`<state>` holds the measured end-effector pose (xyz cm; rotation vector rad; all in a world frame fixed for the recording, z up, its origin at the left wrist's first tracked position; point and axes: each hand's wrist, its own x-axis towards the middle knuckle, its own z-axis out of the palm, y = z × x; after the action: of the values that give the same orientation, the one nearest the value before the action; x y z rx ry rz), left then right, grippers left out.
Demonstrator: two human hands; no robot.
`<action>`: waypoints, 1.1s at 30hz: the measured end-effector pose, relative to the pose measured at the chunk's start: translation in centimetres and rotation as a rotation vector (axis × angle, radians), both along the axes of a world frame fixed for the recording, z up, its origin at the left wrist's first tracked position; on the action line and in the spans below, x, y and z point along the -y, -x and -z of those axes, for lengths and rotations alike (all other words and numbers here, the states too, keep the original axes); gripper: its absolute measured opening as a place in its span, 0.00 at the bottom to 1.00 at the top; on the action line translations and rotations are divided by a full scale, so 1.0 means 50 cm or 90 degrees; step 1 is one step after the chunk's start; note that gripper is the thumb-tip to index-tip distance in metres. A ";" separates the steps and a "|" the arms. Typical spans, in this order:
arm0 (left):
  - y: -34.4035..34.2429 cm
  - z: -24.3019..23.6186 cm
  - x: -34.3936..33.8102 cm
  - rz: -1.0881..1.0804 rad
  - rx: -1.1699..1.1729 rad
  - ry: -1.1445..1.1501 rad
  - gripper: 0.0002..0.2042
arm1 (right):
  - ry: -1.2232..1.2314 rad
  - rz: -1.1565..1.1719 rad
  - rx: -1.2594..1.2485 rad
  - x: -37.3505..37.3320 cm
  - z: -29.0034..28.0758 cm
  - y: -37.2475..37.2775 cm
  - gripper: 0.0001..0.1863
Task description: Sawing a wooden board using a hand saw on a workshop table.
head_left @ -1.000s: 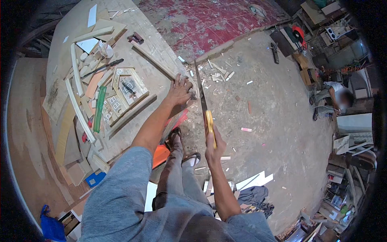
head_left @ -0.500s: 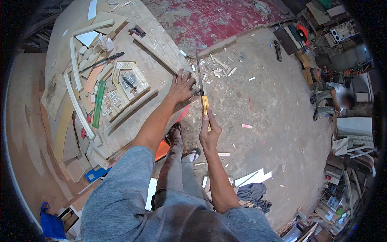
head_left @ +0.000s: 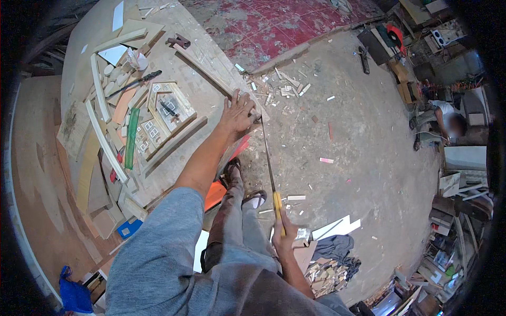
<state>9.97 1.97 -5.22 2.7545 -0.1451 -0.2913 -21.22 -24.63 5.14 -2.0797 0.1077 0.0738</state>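
Note:
My left hand point(head_left: 238, 113) holds a long wooden strip point(head_left: 203, 68) down at the worktable's edge, its fingers curled over the strip's near end. In my right hand point(head_left: 284, 238) is a handsaw point(head_left: 269, 160), gripped by its yellow handle. The thin blade points away from me, and its far tip is at the strip's end beside my left fingers. Left of that hand, a small wooden model house front point(head_left: 167, 108) with white window frames lies on the table. A dark tool rests on it. Near it are a green strip point(head_left: 131, 138) and a long dark tool point(head_left: 134, 84).
Wood offcuts and curved pieces crowd the left of the worktable point(head_left: 184, 152). Scraps litter the concrete floor point(head_left: 369, 174), with a dark cloth point(head_left: 334, 250) and a scrap heap near my right arm. Another person point(head_left: 443, 124) sits low at the far right.
My right hand has drawn the saw back toward my body, so the blade's tip is now at the strip. My left hand stays on the strip.

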 end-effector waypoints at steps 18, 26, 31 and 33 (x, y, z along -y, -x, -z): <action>-0.019 0.017 0.020 0.027 0.131 0.021 0.27 | -0.035 -0.020 0.121 -0.032 -0.013 -0.251 0.27; -0.018 0.014 0.005 0.061 0.142 -0.077 0.29 | -0.094 -0.024 0.126 -0.090 0.008 -0.325 0.26; -0.030 0.009 0.010 0.006 0.010 -0.047 0.33 | -0.108 -0.023 0.149 -0.106 0.029 -0.338 0.23; -0.031 0.006 0.013 0.012 -0.018 -0.048 0.35 | -0.121 -0.009 0.154 -0.110 0.039 -0.344 0.22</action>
<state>11.52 1.31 -5.51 2.8236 -0.1562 -0.3468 -4.03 -19.15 3.19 -1.8836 -0.0596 -0.1546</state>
